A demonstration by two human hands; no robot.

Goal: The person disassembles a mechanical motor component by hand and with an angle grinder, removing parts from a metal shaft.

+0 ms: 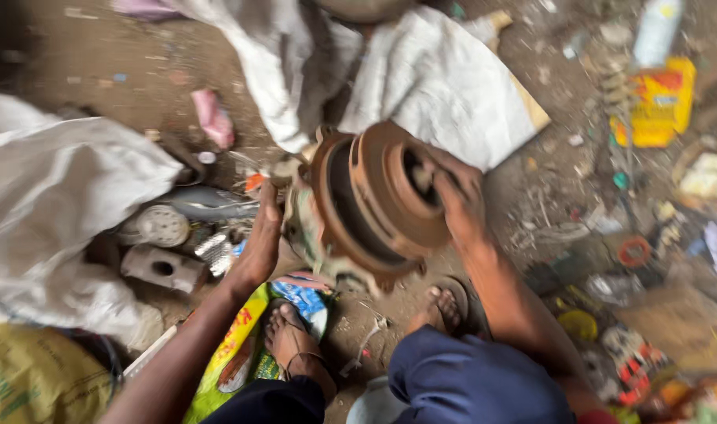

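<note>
Dirt floor (139, 63), littered with scrap, white sacks (52, 196) left and top. We squat, 2 sandalled feet (296, 338) under the work. Both hands hold a rusty round hub (374, 204), tilted on edge, low over the ground between our knees. Left hand (260, 243) grips its greenish left side, fingers wrapped round the rim. Right hand (459, 200) clasps the right side, fingers curled onto the inner ring. Frame is blurred, so finer grip detail we cannot tell. Risk, as we judge it: the hub looks heavy, rust flakes, so a slip would drop it on our toes right below. Loose metal bits (162, 228) nearby could snag it.
</note>
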